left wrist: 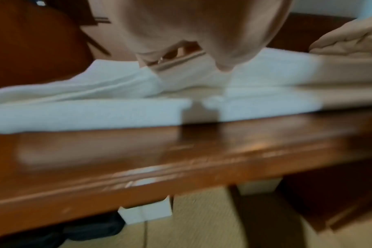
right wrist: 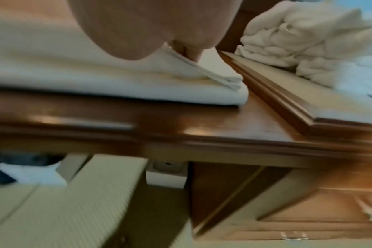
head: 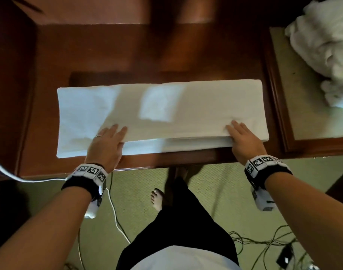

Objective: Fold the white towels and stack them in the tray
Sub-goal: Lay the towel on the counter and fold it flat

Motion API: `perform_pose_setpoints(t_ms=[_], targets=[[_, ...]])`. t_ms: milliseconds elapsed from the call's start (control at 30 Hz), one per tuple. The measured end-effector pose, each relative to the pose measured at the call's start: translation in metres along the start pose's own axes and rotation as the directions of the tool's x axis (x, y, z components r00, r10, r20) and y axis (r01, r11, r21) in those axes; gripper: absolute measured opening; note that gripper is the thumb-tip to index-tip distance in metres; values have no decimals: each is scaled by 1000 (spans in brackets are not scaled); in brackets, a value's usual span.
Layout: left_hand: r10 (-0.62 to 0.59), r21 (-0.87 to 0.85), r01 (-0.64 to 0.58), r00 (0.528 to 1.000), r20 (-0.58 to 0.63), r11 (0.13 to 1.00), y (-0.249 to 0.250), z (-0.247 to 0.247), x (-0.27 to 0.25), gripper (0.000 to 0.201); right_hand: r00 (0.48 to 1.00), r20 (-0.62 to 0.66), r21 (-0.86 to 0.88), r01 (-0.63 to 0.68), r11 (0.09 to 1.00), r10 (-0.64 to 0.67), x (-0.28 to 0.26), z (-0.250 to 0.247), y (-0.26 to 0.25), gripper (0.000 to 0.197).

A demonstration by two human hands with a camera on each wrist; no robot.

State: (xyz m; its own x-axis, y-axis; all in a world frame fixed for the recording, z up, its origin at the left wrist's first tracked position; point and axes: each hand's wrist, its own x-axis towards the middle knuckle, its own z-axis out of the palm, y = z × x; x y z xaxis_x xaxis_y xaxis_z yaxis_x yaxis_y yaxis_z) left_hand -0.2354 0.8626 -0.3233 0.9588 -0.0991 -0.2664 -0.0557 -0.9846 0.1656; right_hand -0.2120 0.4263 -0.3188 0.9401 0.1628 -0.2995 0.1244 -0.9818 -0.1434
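Both our hands on the folded towel at the table's near edge.
Our left hand (head: 106, 142) and right hand (head: 242, 138) each lie with fingers flat on the top layer of the white towel (head: 186, 106), thumbs tucked under its near edge. The towel lies lengthwise on the wooden table (head: 108, 53); to the right, crumpled towels (head: 322, 45) sit in the tray (head: 277, 106).
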Motion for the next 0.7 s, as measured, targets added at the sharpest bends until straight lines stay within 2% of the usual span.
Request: perform_pose_setpoints(t_ms=[67, 133, 367, 467, 533, 600, 700], targets=[[80, 13, -79, 997, -21, 997, -10, 9, -12, 63, 996, -15, -11, 88, 996, -88, -11, 7, 9, 68], [131, 92, -136, 990, 55, 987, -19, 19, -23, 69, 987, 44, -63, 158, 985, -155, -21, 16, 14, 78], [137, 140, -145, 989, 60, 980, -24, 27, -20, 72, 995, 21, -131, 103, 986, -101, -27, 22, 19, 79], [114, 163, -126, 990, 77, 979, -21, 26, -19, 71, 999, 42, -98, -1, 995, 6, -36, 20, 21, 84], [109, 166, -123, 990, 90, 978, -19, 24, -18, 69, 998, 42, -79, -49, 996, 52, -35, 19, 17, 78], [92, 106, -99, 994, 65, 989, -23, 19, -17, 67, 999, 5, -83, -37, 996, 37, -32, 15, 4, 66], [15, 59, -14, 1000, -21, 998, -44, 10, -14, 63, 989, -48, -82, 134, 988, -138, -18, 17, -34, 59]])
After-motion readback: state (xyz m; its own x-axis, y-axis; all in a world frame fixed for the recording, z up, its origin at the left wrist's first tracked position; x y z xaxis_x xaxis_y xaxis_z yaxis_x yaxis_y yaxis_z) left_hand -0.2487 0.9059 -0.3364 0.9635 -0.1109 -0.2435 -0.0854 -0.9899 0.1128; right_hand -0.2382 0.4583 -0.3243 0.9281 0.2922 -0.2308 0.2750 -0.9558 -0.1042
